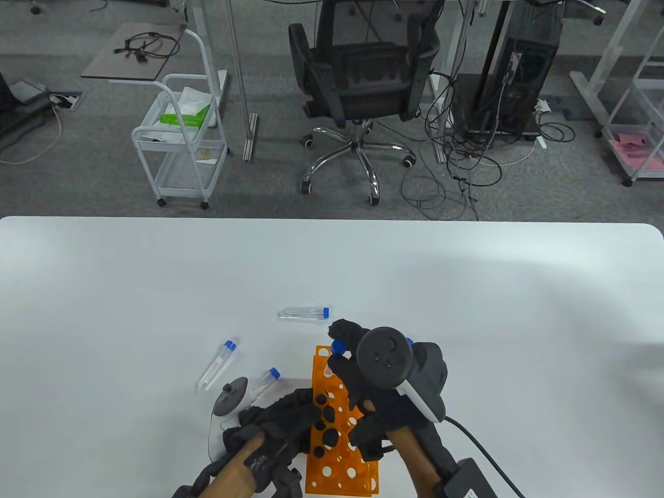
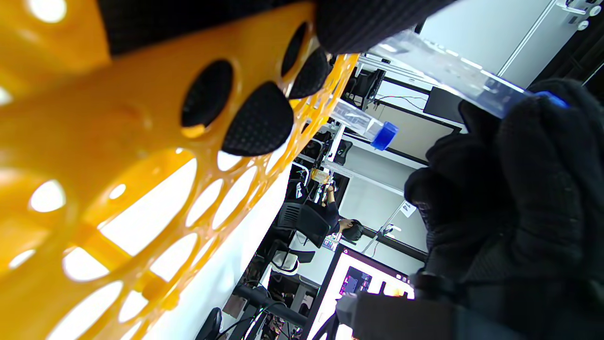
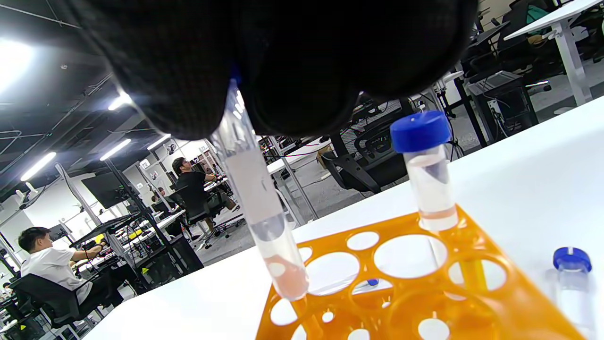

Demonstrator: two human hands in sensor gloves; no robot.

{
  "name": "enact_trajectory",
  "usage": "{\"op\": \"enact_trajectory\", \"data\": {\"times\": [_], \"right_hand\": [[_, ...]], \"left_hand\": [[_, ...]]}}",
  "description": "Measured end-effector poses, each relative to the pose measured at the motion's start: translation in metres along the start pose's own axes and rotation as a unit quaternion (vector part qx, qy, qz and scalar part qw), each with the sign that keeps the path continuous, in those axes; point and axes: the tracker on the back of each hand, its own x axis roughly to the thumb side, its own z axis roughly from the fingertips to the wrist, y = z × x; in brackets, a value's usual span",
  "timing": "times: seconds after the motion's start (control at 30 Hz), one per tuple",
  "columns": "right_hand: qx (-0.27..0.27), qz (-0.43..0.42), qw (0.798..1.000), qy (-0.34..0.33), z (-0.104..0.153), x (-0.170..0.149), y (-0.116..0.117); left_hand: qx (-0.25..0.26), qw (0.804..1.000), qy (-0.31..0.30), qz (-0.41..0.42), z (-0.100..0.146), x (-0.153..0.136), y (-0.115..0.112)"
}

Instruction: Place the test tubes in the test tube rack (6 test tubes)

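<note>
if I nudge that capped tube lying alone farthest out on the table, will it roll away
Probably: the test tube lies on its side on the smooth white table and looks round. Its wider blue cap might curve its path. It appears empty, so likely light.

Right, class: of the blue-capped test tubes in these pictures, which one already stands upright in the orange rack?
The capped test tube at the rack's far end. The right hand holds another above a hole; the rest lie on the table.

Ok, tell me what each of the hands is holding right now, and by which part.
The right hand pinches a test tube at its capped top end, tip at a rack hole. The left hand grips the orange rack by its left side, fingertips through the holes.
</note>
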Motion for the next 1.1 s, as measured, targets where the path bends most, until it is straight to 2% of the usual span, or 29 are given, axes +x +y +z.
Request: {"op": "enact_trajectory", "data": {"times": [0.73,1.1], "right_hand": [[0.018,0.065,0.997,-0.022,0.006,0.005,0.038],[0.030,0.069,0.997,-0.014,0.006,0.004,0.044]], "left_hand": [[0.024,1.000,-0.001,0.007,0.000,-0.001,0.001],[0.023,1.000,-0.004,0.009,0.000,-0.001,0.002]]}}
